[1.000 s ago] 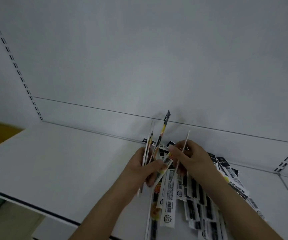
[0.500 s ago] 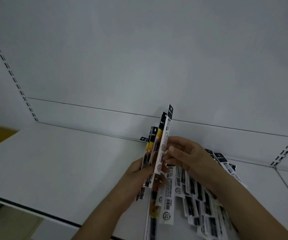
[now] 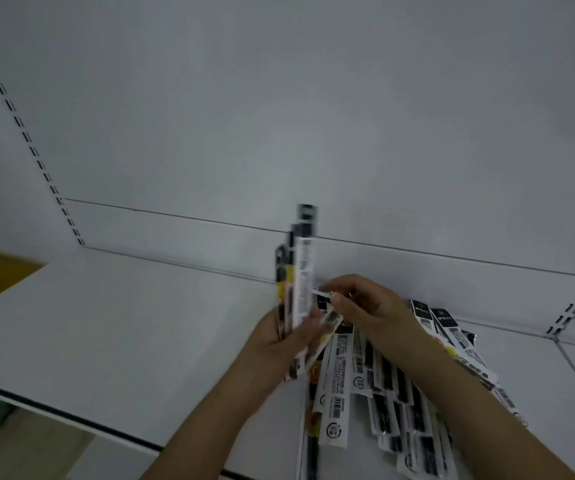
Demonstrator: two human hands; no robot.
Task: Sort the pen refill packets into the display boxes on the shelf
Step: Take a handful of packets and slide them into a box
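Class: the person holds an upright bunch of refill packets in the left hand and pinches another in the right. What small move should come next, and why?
Probably slide the packet pinched by the right hand against the upright bunch gripped in the left hand; more loose packets lie on the shelf, and no display box is in view.

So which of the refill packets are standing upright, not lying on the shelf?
The bunch of packets that the left hand grips stands upright, tops above both hands. The loose packets under the right hand lie flat on the shelf.
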